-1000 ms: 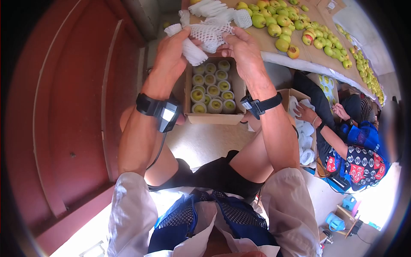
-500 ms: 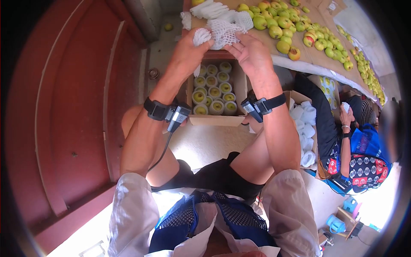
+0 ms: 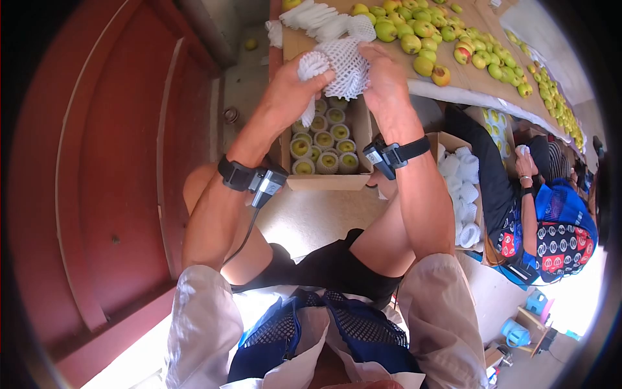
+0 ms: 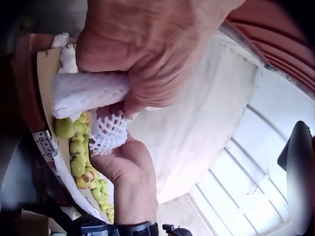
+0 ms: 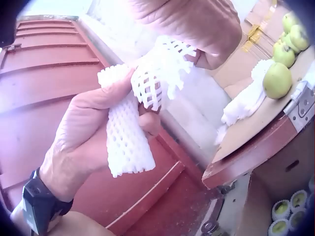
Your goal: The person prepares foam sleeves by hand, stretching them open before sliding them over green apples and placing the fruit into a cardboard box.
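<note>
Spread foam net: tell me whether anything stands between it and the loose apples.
In the head view, the right hand at the edge of the foam net is partly in between, and a white sleeve lies beside the nearest loose apples. Nothing else visible stands there.

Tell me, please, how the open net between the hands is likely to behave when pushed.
The open net will probably be floppy, since its strands are thin and its edge is ragged. It is likely light for its size, being largely holes. Pushed, it may bunch up, as it spreads loosely between the left hand and right hand.
</note>
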The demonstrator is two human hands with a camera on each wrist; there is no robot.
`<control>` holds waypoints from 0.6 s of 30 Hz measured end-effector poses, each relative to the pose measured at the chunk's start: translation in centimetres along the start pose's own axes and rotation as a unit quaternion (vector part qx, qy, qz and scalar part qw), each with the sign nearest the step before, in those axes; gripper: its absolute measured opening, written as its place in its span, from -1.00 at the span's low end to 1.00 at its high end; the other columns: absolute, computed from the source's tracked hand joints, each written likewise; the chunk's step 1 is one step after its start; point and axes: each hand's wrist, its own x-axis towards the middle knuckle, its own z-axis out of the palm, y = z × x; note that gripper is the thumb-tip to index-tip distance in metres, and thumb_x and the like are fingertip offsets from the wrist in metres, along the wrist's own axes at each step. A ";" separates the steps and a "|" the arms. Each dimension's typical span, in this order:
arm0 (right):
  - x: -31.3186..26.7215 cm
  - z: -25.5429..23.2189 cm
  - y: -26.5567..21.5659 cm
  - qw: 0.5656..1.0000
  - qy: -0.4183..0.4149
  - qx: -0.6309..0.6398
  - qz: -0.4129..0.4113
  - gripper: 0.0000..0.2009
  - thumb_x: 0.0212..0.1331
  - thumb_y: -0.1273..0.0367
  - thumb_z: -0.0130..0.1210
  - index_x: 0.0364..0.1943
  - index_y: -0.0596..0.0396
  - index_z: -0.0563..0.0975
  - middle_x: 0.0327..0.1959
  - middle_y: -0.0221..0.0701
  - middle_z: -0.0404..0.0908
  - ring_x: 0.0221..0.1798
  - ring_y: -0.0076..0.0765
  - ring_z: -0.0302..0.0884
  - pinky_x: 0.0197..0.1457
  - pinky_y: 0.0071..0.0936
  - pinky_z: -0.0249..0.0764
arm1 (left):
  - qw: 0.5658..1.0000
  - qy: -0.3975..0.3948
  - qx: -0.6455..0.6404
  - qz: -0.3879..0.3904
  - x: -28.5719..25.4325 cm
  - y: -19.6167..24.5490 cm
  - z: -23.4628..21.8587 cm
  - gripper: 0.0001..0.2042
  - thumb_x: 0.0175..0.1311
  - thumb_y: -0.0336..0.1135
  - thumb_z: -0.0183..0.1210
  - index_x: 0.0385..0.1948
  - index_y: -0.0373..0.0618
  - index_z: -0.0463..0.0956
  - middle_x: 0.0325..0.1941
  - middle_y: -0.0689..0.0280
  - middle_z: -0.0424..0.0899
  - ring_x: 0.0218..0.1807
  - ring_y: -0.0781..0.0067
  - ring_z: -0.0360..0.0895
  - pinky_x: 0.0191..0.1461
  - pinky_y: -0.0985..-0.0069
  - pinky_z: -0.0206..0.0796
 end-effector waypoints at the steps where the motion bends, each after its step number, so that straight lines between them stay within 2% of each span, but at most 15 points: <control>1: -0.2 0.1 -0.2 0.999 -0.024 -0.028 0.000 -0.65 0.35 0.36 0.20 0.10 0.30 0.50 -0.11 -0.31 0.66 -0.14 -0.46 0.62 -0.13 -0.48 0.53 | 1.000 0.016 -0.011 -0.009 0.1 0.0 0.1 -0.79 0.41 -0.23 0.27 -0.10 -0.14 0.62 -0.33 0.45 0.63 -0.35 0.66 0.49 -0.27 0.61 0.35; 3: -0.8 0.7 -1.0 0.994 -0.076 -0.084 0.001 -0.62 0.33 0.34 0.23 0.12 0.30 0.50 -0.08 -0.30 0.66 -0.10 -0.43 0.62 -0.06 -0.49 0.53 | 0.998 0.053 -0.033 -0.027 0.3 0.2 -0.1 -0.79 0.41 -0.23 0.26 -0.10 -0.15 0.61 -0.31 0.44 0.63 -0.35 0.65 0.50 -0.27 0.60 0.37; 6: -2.1 2.1 -1.9 0.976 -0.122 -0.180 -0.019 -0.55 0.28 0.37 0.27 0.19 0.31 0.45 -0.07 -0.29 0.66 -0.06 -0.39 0.62 0.01 -0.48 0.53 | 0.983 0.154 -0.096 -0.024 0.9 -0.2 -0.8 -0.77 0.41 -0.24 0.25 -0.08 -0.19 0.58 -0.29 0.42 0.63 -0.36 0.62 0.51 -0.28 0.58 0.41; 9: -2.5 2.6 -1.2 0.958 -0.173 -0.210 -0.090 -0.47 0.22 0.44 0.27 0.26 0.32 0.39 -0.06 -0.28 0.65 -0.06 -0.43 0.61 -0.02 -0.49 0.52 | 0.977 0.190 -0.095 -0.016 1.1 -0.1 -1.9 -0.77 0.42 -0.26 0.24 -0.06 -0.22 0.56 -0.28 0.40 0.63 -0.37 0.60 0.52 -0.29 0.57 0.43; 12: -2.4 2.2 -1.3 0.965 -0.146 -0.207 -0.074 -0.41 0.15 0.51 0.26 0.30 0.29 0.36 -0.09 -0.29 0.64 -0.10 -0.47 0.59 -0.08 -0.49 0.51 | 0.976 0.207 -0.071 -0.018 1.0 -0.2 -2.7 -0.79 0.43 -0.28 0.22 -0.08 -0.21 0.56 -0.27 0.40 0.62 -0.38 0.60 0.51 -0.32 0.57 0.40; 15: -1.3 1.1 -0.9 0.962 -0.125 -0.235 -0.067 -0.42 0.17 0.55 0.25 0.32 0.25 0.37 -0.11 -0.37 0.65 -0.15 -0.54 0.55 -0.21 -0.61 0.41 | 0.977 0.179 -0.114 -0.009 1.0 -0.4 -3.2 -0.82 0.44 -0.32 0.21 -0.09 -0.21 0.55 -0.29 0.37 0.61 -0.38 0.59 0.50 -0.35 0.55 0.38; 18: -1.3 1.0 -0.9 0.962 -0.110 -0.240 -0.065 -0.44 0.20 0.56 0.21 0.33 0.17 0.38 -0.15 -0.37 0.65 -0.17 -0.56 0.55 -0.22 -0.63 0.41 | 0.970 0.152 -0.189 -0.021 1.0 -0.3 -3.4 -0.84 0.44 -0.35 0.19 -0.10 -0.23 0.55 -0.31 0.34 0.61 -0.38 0.57 0.50 -0.38 0.53 0.36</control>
